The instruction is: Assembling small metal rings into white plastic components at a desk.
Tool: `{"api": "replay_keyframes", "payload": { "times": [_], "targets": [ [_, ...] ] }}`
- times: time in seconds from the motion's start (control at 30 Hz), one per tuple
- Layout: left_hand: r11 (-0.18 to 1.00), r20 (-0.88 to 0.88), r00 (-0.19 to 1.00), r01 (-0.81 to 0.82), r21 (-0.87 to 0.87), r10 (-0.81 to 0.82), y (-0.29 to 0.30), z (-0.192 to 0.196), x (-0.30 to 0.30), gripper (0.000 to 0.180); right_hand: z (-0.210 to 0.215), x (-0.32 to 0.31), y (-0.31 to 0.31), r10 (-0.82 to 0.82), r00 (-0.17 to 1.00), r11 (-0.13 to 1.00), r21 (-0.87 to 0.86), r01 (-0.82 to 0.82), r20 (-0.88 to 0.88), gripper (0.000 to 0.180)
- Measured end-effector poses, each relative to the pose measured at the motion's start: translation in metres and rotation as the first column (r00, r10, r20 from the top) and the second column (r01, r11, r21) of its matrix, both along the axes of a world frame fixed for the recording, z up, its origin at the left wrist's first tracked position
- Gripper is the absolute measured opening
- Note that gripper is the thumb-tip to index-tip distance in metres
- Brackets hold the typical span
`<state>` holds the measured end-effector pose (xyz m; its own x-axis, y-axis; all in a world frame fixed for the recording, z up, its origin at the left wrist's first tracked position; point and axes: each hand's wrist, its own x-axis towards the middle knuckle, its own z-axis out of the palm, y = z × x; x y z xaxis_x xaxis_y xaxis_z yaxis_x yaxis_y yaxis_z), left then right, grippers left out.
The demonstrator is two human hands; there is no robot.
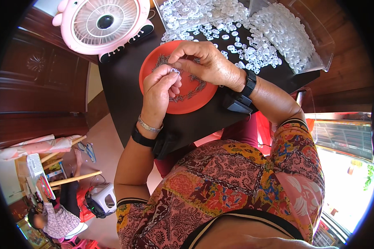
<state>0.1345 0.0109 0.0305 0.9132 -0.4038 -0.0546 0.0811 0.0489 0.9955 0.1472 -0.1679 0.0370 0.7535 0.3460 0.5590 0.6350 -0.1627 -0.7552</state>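
Note:
My left hand (158,93) pinches a small white plastic ring (174,71) between thumb and fingers, above an orange round plate (151,62). My right hand (203,62) meets it from the right, its fingertips touching the same ring. Thin dark metal pieces (197,85) lie scattered on the plate. Behind the plate spreads a heap of small white plastic rings (253,45) on the dark table (124,83). Both wrists wear black bands; the left also has a silver bracelet.
A pink table fan (104,23) stands at the table's back left. A clear plastic bin (316,41) holding more white rings sits at the back right. Another person (58,216) sits on the floor at lower left, near a small white device (102,201).

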Motion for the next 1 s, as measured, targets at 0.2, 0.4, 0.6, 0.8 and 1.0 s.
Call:
{"api": "replay_keyframes", "payload": {
  "times": [0.2,0.4,0.6,0.8,1.0],
  "targets": [
    [1.000,0.006,1.000,-0.006,0.011,0.006,0.0004,0.0009,-0.0004,0.017,0.0035,-0.0020,-0.0021,0.011,0.999,0.999,-0.041,-0.012,-0.034,0.010],
    [1.000,-0.005,1.000,-0.007,-0.002,0.007,0.0009,-0.0003,0.0005,0.016,0.0028,-0.0018,-0.0018,0.005,0.998,0.999,-0.036,-0.007,-0.062,0.008],
    [1.000,0.000,1.000,-0.013,0.013,0.013,-0.0003,0.0010,-0.0010,0.017,0.0003,-0.0006,-0.0017,0.009,0.999,0.999,-0.045,-0.010,-0.031,0.009],
    [1.000,0.001,1.000,-0.005,0.008,0.005,0.0007,-0.0012,-0.0016,0.018,-0.0014,0.0001,-0.0002,0.035,0.999,0.998,-0.056,-0.036,-0.005,0.009],
    [1.000,-0.007,1.000,-0.014,0.009,0.014,-0.0004,0.0014,-0.0019,0.018,-0.0016,0.0002,-0.0007,0.021,1.000,0.998,-0.065,-0.020,0.014,0.009]
  ]
}}
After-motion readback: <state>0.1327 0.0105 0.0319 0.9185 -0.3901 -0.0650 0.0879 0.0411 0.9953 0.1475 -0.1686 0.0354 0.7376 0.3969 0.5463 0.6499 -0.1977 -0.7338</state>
